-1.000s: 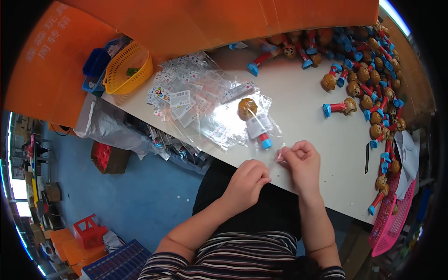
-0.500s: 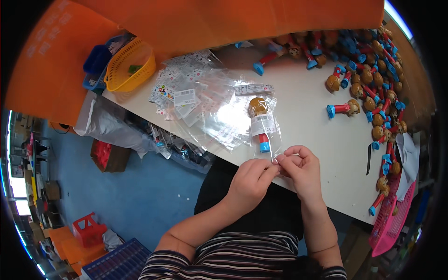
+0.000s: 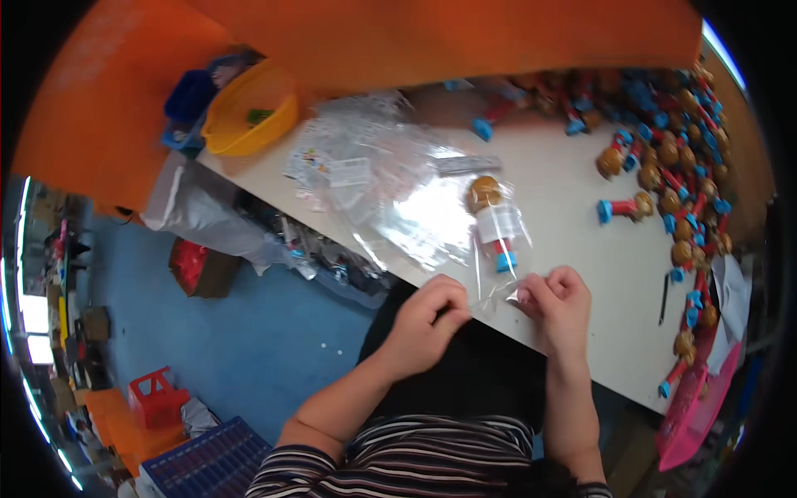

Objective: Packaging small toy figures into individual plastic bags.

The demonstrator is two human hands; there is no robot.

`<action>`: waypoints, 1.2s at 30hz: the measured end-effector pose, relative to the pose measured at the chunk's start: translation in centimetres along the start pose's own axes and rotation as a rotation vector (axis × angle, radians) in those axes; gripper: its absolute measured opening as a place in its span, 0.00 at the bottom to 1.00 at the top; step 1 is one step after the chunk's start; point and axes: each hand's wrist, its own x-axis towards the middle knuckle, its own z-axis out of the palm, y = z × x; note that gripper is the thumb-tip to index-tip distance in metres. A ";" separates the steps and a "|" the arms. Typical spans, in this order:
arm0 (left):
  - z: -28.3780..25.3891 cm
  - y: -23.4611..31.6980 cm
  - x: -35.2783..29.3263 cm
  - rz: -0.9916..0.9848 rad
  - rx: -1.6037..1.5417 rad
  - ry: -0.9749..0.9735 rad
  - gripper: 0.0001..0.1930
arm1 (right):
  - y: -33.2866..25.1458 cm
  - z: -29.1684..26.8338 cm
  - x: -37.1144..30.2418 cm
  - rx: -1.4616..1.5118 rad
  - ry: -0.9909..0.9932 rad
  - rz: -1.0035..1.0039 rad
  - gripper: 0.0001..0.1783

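A small toy figure with a round brown head, a red stem and a blue foot lies inside a clear plastic bag on the table near its front edge. A white label covers the figure's middle. My left hand pinches one corner of the bag's near end, its fingers curled. The other corner is between thumb and fingers of my right hand. Between the two hands the bag's near edge is stretched. To the left of the bag lies a spread pile of flat clear bags with printed labels.
Many similar toy figures are heaped along the right and far side of the table. A yellow basket and blue bins stand at the far left. A pink basket is at the right edge, and a full plastic sack hangs at the left.
My hands were close together at the bag's near end and are now apart, drawing its edge wide. The whole view has shifted slightly, with some blur.
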 end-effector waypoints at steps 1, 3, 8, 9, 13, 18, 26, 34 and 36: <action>-1.6 -0.2 -0.4 -0.213 -0.344 0.048 0.03 | -0.1 -1.0 0.0 -0.004 -0.035 0.021 0.12; -6.6 -1.2 1.2 -0.158 -0.796 0.137 0.04 | -0.2 -1.8 -0.3 -0.033 -0.039 0.049 0.12; -19.8 0.1 9.9 0.081 -0.201 0.689 0.08 | -0.1 -2.3 -0.8 -0.066 -0.047 0.034 0.12; -23.8 -0.2 12.4 0.110 0.013 0.701 0.09 | 0.1 -1.9 -0.9 -0.074 -0.098 0.024 0.11; -32.6 -3.6 19.5 -0.303 1.048 0.754 0.09 | 1.2 -1.3 -1.1 -0.096 -0.202 -0.013 0.10; -26.7 -3.1 20.4 0.561 1.292 0.844 0.05 | 1.6 -2.5 -1.1 -0.104 -0.140 -0.071 0.07; -5.8 1.7 6.8 0.437 0.762 -0.378 0.26 | -0.4 -5.7 -0.8 -0.952 -0.122 -0.669 0.12; -1.5 0.1 3.7 0.349 0.668 -0.464 0.29 | -0.6 -3.9 0.5 -1.175 -0.383 -1.264 0.14; -1.2 -0.1 3.3 0.306 0.643 -0.444 0.30 | -0.6 -4.1 0.7 -1.160 -0.429 -1.259 0.14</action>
